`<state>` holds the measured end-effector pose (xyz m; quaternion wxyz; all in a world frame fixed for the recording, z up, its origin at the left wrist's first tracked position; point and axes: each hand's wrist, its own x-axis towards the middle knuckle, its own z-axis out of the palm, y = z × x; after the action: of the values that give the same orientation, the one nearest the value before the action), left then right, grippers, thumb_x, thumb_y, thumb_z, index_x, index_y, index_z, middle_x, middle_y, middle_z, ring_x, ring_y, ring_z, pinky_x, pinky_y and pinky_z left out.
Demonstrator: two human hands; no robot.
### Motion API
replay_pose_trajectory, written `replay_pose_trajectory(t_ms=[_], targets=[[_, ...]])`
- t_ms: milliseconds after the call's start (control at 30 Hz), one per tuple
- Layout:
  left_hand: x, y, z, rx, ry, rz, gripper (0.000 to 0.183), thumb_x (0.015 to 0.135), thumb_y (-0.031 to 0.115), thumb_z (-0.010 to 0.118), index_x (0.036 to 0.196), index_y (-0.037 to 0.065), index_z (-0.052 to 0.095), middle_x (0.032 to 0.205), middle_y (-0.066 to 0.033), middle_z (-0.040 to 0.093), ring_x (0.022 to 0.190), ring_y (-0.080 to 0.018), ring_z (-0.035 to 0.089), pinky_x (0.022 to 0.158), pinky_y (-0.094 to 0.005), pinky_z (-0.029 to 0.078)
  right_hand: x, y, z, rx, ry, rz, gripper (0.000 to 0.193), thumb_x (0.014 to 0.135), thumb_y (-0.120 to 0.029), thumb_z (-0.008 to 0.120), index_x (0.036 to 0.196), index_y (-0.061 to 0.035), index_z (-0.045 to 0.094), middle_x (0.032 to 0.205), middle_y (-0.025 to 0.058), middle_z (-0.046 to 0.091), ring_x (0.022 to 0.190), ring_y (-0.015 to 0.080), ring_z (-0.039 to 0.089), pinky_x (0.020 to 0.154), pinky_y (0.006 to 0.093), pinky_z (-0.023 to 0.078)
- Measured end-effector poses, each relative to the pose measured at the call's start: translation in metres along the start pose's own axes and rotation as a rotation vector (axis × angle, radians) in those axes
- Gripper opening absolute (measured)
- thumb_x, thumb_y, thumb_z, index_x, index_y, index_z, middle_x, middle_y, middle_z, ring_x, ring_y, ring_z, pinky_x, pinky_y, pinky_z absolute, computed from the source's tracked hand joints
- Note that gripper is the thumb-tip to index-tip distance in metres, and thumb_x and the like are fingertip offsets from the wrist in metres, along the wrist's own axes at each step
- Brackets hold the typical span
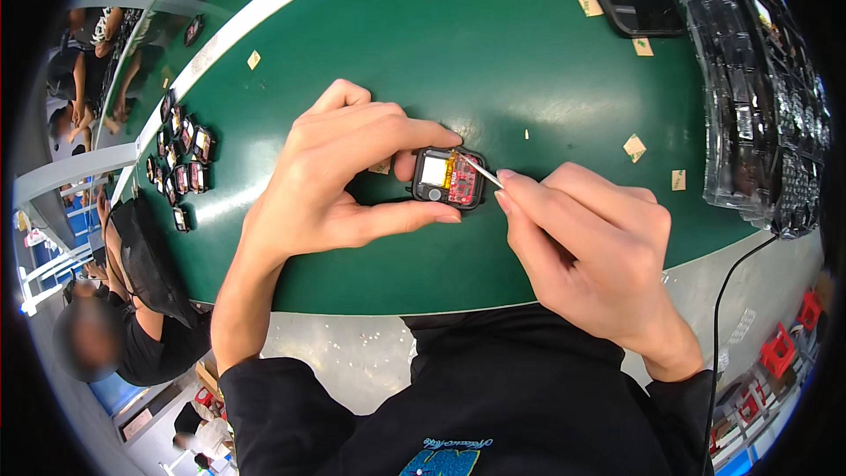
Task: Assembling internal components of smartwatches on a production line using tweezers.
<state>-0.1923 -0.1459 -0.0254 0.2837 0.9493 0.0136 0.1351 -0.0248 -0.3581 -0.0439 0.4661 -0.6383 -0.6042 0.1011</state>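
Note:
Between the thumb and fingers of my left hand sits a small black electronic device housing, its inside facing up. A white square part, yellow tape and a red circuit board show in it. My right hand pinches a thin metal pointed tool, which looks like tweezers. The tool's tip rests at or just over the board, near the yellow tape; whether it touches I cannot tell.
Several similar black housings lie grouped at the left by a white rail. Small cream stickers dot the green table. A black tray and stacked clear plastic trays stand at the right. A co-worker sits at the left.

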Motion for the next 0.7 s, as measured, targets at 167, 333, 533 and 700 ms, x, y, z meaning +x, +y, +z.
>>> replay_pose_trajectory(t_ms=[167, 333, 533, 700], targets=[[0.002, 0.006, -0.004, -0.007, 0.033, -0.031, 0.058, 0.064, 0.029, 0.106, 0.114, 0.010, 0.084, 0.069, 0.0047, 0.062, 0.064, -0.0131, 0.049, 0.068, -0.0314, 0.040, -0.009, -0.012, -0.017, 0.066, 0.136, 0.077, 0.019, 0.087, 0.004, 0.084, 0.105, 0.0026, 0.079, 0.076, 0.0091, 0.063, 0.055, 0.0236, 0.063, 0.049, 0.0373, 0.048], [-0.002, -0.005, -0.008, -0.274, 0.141, -0.308, 0.051, 0.066, 0.012, 0.103, 0.111, 0.003, 0.081, 0.073, 0.0031, 0.067, 0.063, -0.0055, 0.051, 0.064, -0.0230, 0.042, -0.028, -0.001, -0.017, 0.268, 0.180, 0.161, 0.017, 0.091, 0.002, 0.084, 0.109, 0.0031, 0.084, 0.072, 0.0045, 0.067, 0.051, 0.0088, 0.056, 0.046, 0.0281, 0.043], [0.137, 0.032, -0.021, -0.421, 0.192, -0.034, 0.051, 0.072, 0.010, 0.102, 0.115, 0.000, 0.078, 0.093, -0.0010, 0.076, 0.062, -0.0030, 0.049, 0.059, -0.0221, 0.039, -0.030, 0.002, -0.019, 0.321, 0.248, 0.119, 0.018, 0.093, 0.001, 0.083, 0.111, 0.0046, 0.082, 0.073, 0.0058, 0.066, 0.050, 0.0107, 0.054, 0.046, 0.0293, 0.042], [0.289, 0.077, -0.001, -0.283, 0.033, 0.210, 0.045, 0.082, 0.020, 0.097, 0.119, 0.002, 0.079, 0.097, -0.0011, 0.074, 0.073, -0.0055, 0.055, 0.065, -0.0262, 0.044, -0.031, 0.008, -0.020, 0.326, 0.265, 0.084, 0.018, 0.093, 0.001, 0.082, 0.111, 0.0049, 0.081, 0.074, 0.0089, 0.066, 0.050, 0.0154, 0.055, 0.047, 0.0325, 0.046]])
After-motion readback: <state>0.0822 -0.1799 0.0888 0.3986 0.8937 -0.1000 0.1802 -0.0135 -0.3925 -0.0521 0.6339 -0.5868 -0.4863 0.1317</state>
